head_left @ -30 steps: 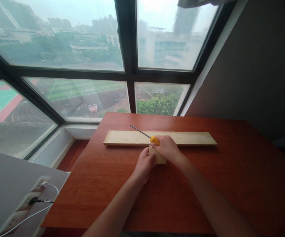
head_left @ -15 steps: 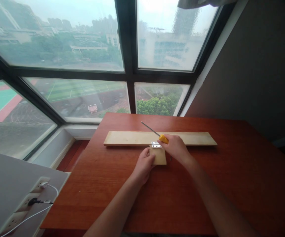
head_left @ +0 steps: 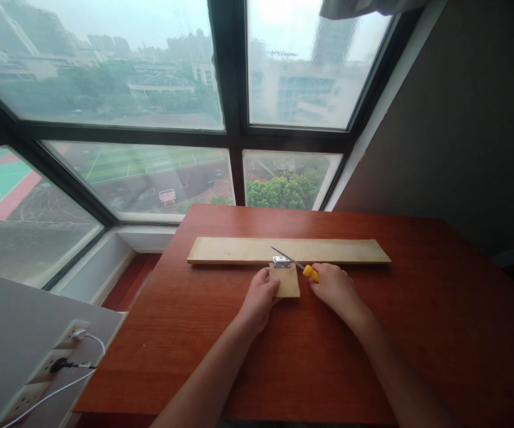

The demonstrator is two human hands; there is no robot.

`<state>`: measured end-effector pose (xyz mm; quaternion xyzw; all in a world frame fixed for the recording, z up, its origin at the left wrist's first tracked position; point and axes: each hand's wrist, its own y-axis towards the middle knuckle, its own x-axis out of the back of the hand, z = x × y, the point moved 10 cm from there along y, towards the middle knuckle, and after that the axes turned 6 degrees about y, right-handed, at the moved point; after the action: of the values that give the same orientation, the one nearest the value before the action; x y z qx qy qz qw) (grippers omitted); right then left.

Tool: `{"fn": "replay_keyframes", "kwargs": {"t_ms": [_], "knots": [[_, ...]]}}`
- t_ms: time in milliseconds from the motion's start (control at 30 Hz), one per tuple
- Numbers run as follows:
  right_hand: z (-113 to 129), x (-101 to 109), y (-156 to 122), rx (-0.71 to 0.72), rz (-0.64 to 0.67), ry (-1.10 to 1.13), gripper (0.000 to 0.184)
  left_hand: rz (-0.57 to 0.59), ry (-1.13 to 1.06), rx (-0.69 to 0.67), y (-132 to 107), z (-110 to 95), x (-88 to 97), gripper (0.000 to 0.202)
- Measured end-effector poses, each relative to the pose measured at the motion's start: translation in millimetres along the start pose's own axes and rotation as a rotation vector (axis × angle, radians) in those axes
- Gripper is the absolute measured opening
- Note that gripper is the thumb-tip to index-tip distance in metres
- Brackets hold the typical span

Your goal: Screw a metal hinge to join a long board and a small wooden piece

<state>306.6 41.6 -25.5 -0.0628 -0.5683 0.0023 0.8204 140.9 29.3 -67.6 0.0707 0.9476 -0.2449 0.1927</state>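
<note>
The right hand (head_left: 337,291) gripped a yellow-handled screwdriver (head_left: 296,264). Its shaft slanted toward the far left of the worktop (head_left: 372,356), with the tip at the hinge (head_left: 281,261) joining the small block (head_left: 287,284) to the long plank (head_left: 234,251). The left hand (head_left: 260,297) curled around the left edge of the small block. Half a second earlier, the right hand was farther back, over the long plank.

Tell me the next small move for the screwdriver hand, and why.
Probably draw the screwdriver tip back and down onto the hinge: its shaft crosses the hinge, tip out over the long board, while the left hand steadies the small block and the right hand grips the handle.
</note>
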Motion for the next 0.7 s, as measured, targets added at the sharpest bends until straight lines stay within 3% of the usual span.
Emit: {"fn": "replay_keyframes", "kwargs": {"t_ms": [233, 500, 700], "knots": [[6, 11, 3, 0.03, 0.024, 0.195, 0.015, -0.013, 0.006, 0.015, -2, -1, -0.3, 0.024], [16, -4, 2, 0.084, 0.141, 0.519, 0.026, 0.01, -0.012, 0.011, -2, -1, -2.4, 0.026], [15, 5, 9, 0.059, 0.059, 0.672, 0.028, 0.014, -0.039, 0.005, -1, -2, -1.7, 0.028]]}}
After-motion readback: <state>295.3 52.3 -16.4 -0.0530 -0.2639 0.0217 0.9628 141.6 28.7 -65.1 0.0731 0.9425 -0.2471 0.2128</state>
